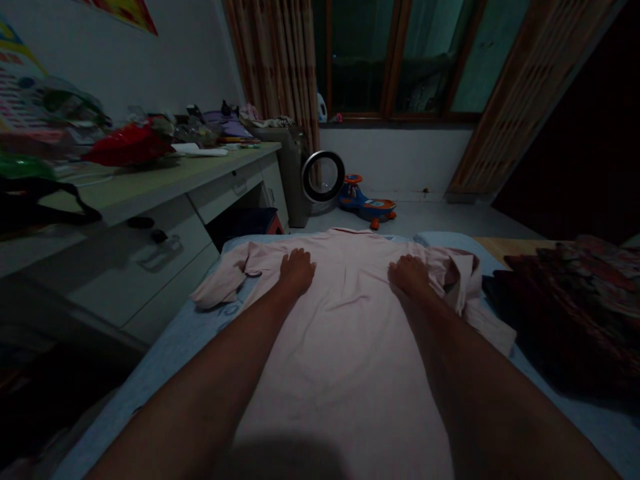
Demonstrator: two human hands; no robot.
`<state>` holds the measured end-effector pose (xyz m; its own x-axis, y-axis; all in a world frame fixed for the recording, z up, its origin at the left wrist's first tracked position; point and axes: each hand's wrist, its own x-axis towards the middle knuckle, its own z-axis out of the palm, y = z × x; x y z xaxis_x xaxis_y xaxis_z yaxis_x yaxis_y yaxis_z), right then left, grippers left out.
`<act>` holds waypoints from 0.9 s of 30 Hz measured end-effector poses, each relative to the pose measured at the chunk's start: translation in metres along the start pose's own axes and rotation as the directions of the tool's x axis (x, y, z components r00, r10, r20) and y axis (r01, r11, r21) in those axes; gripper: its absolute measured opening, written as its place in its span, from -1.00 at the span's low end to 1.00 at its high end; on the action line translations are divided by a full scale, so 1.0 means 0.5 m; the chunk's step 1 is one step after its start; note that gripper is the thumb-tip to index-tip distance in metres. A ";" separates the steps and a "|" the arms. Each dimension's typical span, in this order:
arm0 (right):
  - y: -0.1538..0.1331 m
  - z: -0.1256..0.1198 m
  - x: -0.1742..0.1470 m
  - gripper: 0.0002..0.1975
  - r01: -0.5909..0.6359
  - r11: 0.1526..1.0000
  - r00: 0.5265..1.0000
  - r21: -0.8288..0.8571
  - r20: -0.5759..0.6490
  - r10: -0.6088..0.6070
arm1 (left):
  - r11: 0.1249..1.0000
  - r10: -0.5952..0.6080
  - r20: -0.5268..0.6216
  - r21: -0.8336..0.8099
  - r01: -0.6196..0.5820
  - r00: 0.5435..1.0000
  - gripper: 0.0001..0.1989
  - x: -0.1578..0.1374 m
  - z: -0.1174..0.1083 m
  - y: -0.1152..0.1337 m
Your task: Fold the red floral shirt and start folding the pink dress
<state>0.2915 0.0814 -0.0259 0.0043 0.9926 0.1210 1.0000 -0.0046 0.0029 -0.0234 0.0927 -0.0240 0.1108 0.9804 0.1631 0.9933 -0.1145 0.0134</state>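
Note:
A pale pink long-sleeved shirt [345, 340] lies spread on the bed, back side up, with its collar at the far end. Near its left shoulder my left hand [299, 270] has its fingers bent and closed on the cloth. My right hand [411, 273] grips the fabric by the opposite shoulder in the same way. The left sleeve [223, 283] stretches out toward the desk, while the right sleeve [470, 280] is bunched and folded. Faint wrinkles run across the upper back between my hands. My forearms cover parts of the shirt's sides.
Light blue bedding [173, 363] lies under the shirt. Dark folded clothes [565, 313] are piled at the right. Along the left stands a cluttered desk [170, 183] with drawers. Beyond the bed are a washing machine with its round door [323, 177] open and a blue-orange ride-on toy [367, 203].

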 end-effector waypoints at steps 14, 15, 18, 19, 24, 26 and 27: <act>0.068 0.054 0.113 -0.57 0.093 0.996 0.995 -0.002 0.033 -0.093 | 0.995 0.068 0.168 -0.085 -0.054 0.983 -0.35 0.158 0.065 0.021; 0.077 0.051 0.112 -0.56 0.063 0.998 0.998 -0.006 0.029 -0.063 | 0.997 0.010 0.178 -0.079 0.004 0.984 -0.32 0.165 0.066 0.010; 0.078 0.039 0.102 -0.50 -0.073 0.997 0.997 -0.004 0.020 0.073 | 0.986 -0.143 0.199 -0.057 0.158 0.969 -0.26 0.175 0.068 -0.011; 0.071 0.036 0.099 -0.48 -0.130 0.992 0.991 -0.006 0.011 0.130 | 0.982 -0.175 0.185 -0.044 0.186 0.967 -0.26 0.174 0.068 -0.012; 0.008 0.032 0.089 -0.57 -0.031 1.000 0.998 -0.004 -0.062 0.031 | 0.999 -0.034 0.012 -0.021 0.034 0.999 -0.45 0.147 0.075 0.020; -0.005 0.036 0.090 -0.59 0.159 0.987 0.987 0.036 0.002 -0.159 | 0.995 0.085 0.046 -0.061 -0.082 0.995 -0.48 0.134 0.077 0.027; -0.005 0.038 0.089 -0.57 0.198 0.979 0.979 0.055 0.031 -0.200 | 0.992 0.106 0.068 -0.076 -0.101 0.992 -0.48 0.128 0.077 0.026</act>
<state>0.2890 0.1281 -0.0394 -0.1953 0.9769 0.0870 0.9797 0.1983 -0.0274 -0.0022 0.1601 -0.0512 0.2174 0.9714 0.0959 0.9719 -0.2245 0.0714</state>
